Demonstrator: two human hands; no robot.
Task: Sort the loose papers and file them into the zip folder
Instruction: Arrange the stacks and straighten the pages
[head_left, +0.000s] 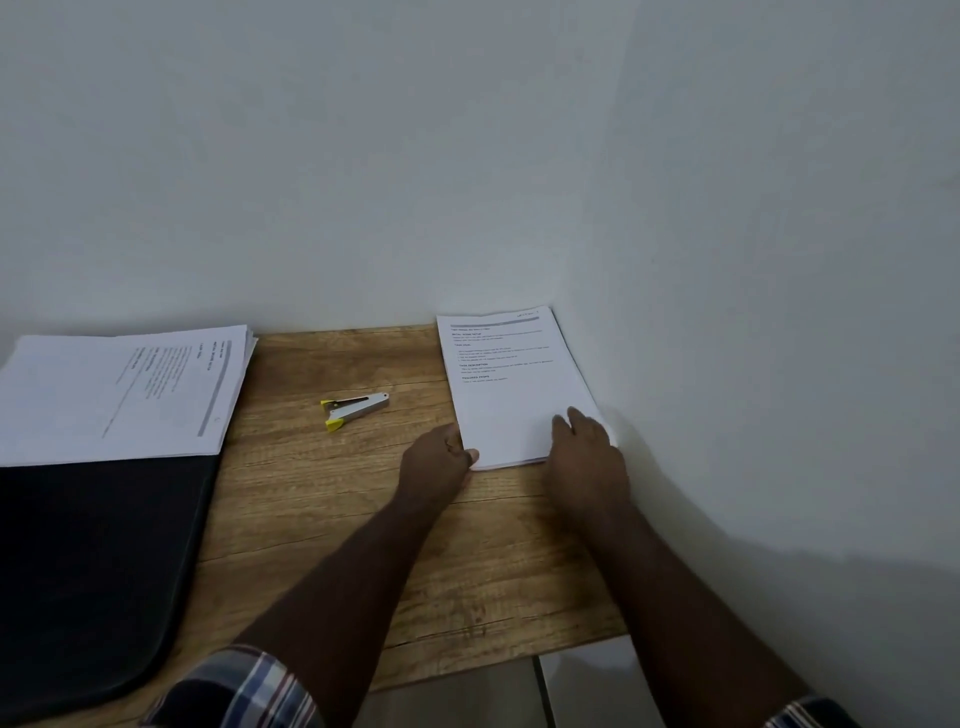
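Left hand: I see the left hand (439, 460) at the near-left corner of the right paper stack (511, 387); the thumb lies on the top sheet and the fingers curl under the edge — it pinches that corner.
Right hand: the right hand (587, 449) lies flat on the near-right part of the same stack, fingers straight and together, pressing down; it grasps nothing.
Right paper stack: printed sheets squared up in the far-right corner of the wooden table (332, 525), right edge against the wall (727, 260); text faces me.
Left paper stack: a 2nd, thicker pile (111, 395) sits at the far left, turned sideways, its near edge overlapping the zip folder (88, 566).
Zip folder: black, flat on the table's left side, partly out of view; I cannot tell whether the zip is undone.
Staple remover: a grey tool with yellow tips (353, 408) lies between the 2 stacks — apart from both.
Sleeves: plaid cuffs (234, 686) show at the bottom edge.
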